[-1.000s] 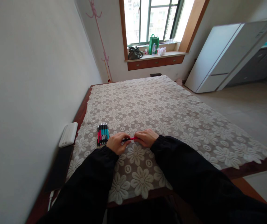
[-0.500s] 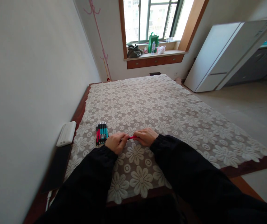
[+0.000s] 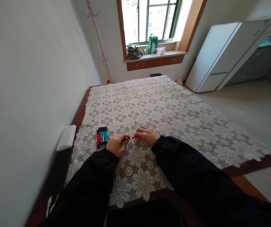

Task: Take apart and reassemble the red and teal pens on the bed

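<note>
One black pen part (image 3: pixel 126 139) sat pinched in the left grip (image 3: pixel 116 145), near a red pen part (image 3: pixel 134 137) that the right grip (image 3: pixel 147 136) held closely, over the counter (image 3: pixel 251 168); other pens (image 3: pixel 102 137) lay side by side left of the hands.

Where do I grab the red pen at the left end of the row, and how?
Probably pinch the red pen near its middle, coming down from above and its left side. It's long, thin and lies flat, with other pens close along its right, while cloth shows on its left. The left hand is near the row's right end.
</note>
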`<state>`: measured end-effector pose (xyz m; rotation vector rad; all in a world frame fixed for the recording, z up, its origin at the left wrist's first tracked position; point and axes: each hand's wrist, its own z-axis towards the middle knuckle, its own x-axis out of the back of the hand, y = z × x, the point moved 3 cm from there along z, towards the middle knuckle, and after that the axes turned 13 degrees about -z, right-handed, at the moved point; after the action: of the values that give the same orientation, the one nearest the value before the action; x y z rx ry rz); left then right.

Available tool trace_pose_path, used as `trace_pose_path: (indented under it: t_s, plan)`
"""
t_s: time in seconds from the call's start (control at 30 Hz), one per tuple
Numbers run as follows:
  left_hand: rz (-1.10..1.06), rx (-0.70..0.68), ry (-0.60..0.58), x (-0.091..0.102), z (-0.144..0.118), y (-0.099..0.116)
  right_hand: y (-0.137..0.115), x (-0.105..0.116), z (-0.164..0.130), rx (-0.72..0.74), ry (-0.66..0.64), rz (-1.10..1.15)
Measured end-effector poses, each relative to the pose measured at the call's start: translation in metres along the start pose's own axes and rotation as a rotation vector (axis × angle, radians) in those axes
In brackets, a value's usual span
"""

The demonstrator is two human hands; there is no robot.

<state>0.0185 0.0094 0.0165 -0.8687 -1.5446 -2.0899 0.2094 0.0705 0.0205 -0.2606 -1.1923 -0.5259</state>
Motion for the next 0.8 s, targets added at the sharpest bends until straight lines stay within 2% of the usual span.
trace_pose_path:
  t_s: [0.2,0.37,0.5,0.6,0.73,0.8]
  plan:
    - [0.039,0.022,0.012,0.002,0.000,0.000,0.011,-0.005,-0.003,-0.098,-0.022,0.023]
    - [0.077,0.077,0.058,0.003,0.000,-0.001,0.025,-0.007,-0.007,-0.246,-0.046,-0.014]
    - [0.102,0.087,0.050,0.004,0.000,0.001,0.029,-0.011,-0.007,-0.319,-0.078,0.023]
    - [0.093,0.053,0.025,0.003,0.000,0.002,0.026,-0.010,-0.006,-0.309,-0.032,0.051]
    - [0.082,0.043,0.011,0.003,0.000,0.002,0.021,0.000,-0.004,-0.311,0.103,0.093]
    - [0.077,0.033,-0.002,0.002,0.000,0.003,0.017,0.005,-0.003,-0.267,0.145,0.124]
